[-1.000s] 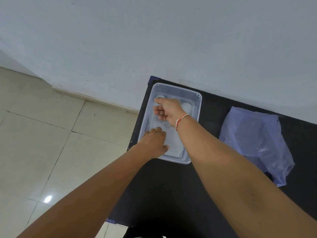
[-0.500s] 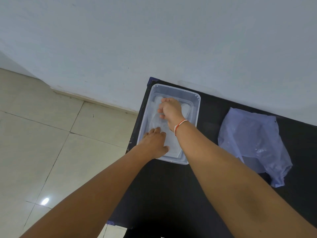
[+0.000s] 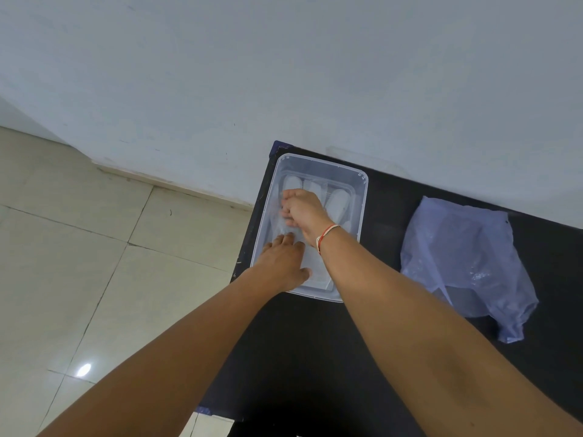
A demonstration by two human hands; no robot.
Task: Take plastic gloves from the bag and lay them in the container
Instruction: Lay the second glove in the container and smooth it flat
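Already the laying-in looks well underway. Her left hand [image 3: 282, 263] rests flat, fingers spread, pressing the plastic gloves [image 3: 339, 201] down at the near end of the one clear container [image 3: 362, 197]. Beside it, the right hand [image 3: 303, 211] is curled, pinching glove film. How many gloves lie stacked inside I cannot count. Well to the right, the single bluish bag [image 3: 467, 263] lies slumped on the black table [image 3: 315, 357]; whether more remain inside, I cannot tell.

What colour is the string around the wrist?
The wrist string is red and white, seen in the head view.
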